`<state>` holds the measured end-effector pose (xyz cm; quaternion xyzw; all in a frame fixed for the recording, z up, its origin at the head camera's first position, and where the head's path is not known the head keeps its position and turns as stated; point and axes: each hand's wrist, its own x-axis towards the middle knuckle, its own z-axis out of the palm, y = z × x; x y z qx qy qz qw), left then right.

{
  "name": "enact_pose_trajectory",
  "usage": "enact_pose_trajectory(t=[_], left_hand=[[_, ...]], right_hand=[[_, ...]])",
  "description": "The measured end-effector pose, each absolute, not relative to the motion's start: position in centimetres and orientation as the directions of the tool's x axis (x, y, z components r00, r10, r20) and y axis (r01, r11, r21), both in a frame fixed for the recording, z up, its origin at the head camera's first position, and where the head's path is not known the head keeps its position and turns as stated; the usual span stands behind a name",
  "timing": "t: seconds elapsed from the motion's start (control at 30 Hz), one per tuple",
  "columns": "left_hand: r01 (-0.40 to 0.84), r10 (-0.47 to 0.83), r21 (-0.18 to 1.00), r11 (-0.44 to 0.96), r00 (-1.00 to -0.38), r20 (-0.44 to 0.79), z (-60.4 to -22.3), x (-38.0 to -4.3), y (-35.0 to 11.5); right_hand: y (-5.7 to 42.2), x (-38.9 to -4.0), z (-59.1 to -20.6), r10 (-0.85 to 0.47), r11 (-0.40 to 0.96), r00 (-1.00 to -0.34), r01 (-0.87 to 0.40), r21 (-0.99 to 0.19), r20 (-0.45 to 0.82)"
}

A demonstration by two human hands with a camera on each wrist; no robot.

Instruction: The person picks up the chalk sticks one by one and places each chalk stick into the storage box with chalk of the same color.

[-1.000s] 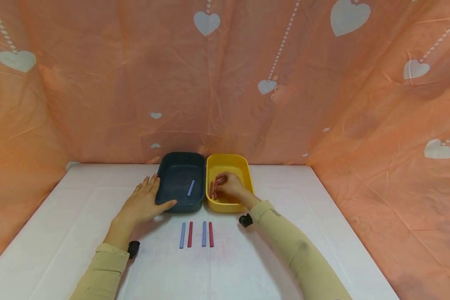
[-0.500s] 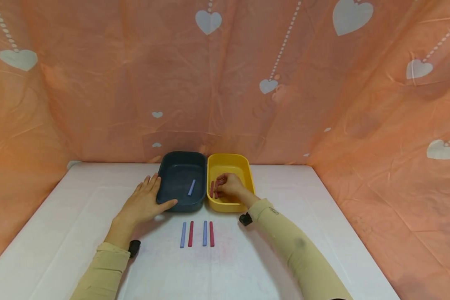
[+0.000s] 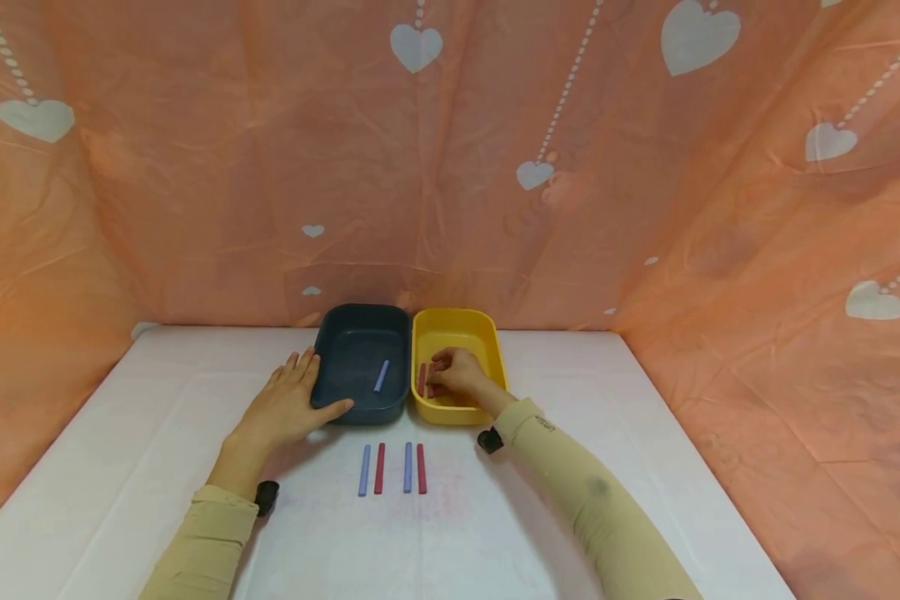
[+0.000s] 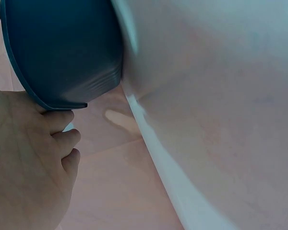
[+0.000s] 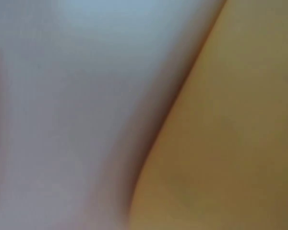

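My right hand (image 3: pixel 461 372) reaches into the yellow tray (image 3: pixel 459 417) and pinches a red chalk stick (image 3: pixel 431 390), partly hidden by its fingers. Beside that stick, another red chalk stick (image 3: pixel 422 379) lies in the same tray. My left hand (image 3: pixel 285 404) rests on the left side of the dark blue tray (image 3: pixel 367 414), fingers spread and thumb along the front rim. The left wrist view shows its fingers at the rim of this tray (image 4: pixel 62 52). Inside the dark blue tray lies one blue chalk stick (image 3: pixel 382 376). In the right wrist view the yellow tray's wall (image 5: pixel 221 134) is blurred and large.
In front of the trays, two blue chalk sticks (image 3: pixel 364 470) and two red chalk sticks (image 3: pixel 422 468) alternate in a row on the white table (image 3: pixel 330 550). The trays stand side by side near the back edge, before an orange curtain (image 3: pixel 465 217) with white hearts.
My right hand has lowered the red chalk stick slightly, next to the other one in the yellow tray. My left hand has stayed on the dark blue tray.
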<state>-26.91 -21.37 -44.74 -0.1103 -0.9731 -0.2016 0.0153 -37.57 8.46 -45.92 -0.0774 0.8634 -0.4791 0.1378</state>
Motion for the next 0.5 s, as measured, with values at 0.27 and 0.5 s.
enact_pose_trajectory(t=[0.27, 0.5], left_hand=[[0.223, 0.211, 0.386, 0.895, -0.975, 0.074, -44.8, -26.9, -21.4], [0.221, 0.211, 0.388, 0.895, -0.975, 0.069, -44.7, -27.0, -21.3]], right_hand=[[9.0, -37.0, -45.3, -0.255, 0.516, -0.95, 0.024, -0.856, -0.18], [9.6, -36.1, -44.5, -0.278, 0.512, -0.957, -0.07, -0.856, -0.088]])
